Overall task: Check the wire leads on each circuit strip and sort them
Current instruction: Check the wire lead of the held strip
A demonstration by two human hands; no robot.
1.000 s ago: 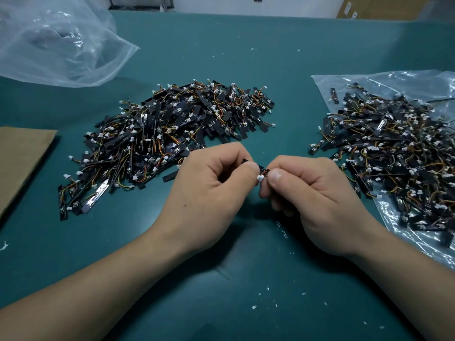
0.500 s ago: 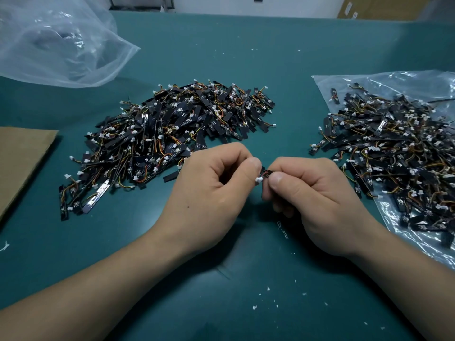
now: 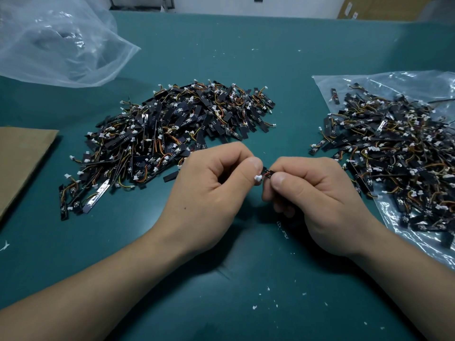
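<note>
While the strip [image 3: 267, 172] is hanging just above the middle of the table [image 3: 246, 279], pinched between both hands, almost nothing is changing from a second ago; its white plug [image 3: 258, 178] is poking out at nearly the same spot, and the left grip is only creeping a touch closer to it. The left hand [image 3: 211, 190] is pinching the plug end with curled fingertips [image 3: 254, 166]; the right hand [image 3: 317, 193] is pinching the dark board end, its other fingers folding under. Most of the strip is hiding behind the fingers, so the wires cannot be judged. The check is probably still going on, with this piece not yet sorted. The left pile [image 3: 172, 136] and the right pile [image 3: 394, 156], on a clear bag [image 3: 394, 82] at the right edge, are lying as before, so the destination is staying open. A crumpled bag [image 3: 61, 45] is sitting at the far left corner, cardboard [image 3: 22, 156] at the left edge, and crumbs [image 3: 254, 307] near the front edge.
</note>
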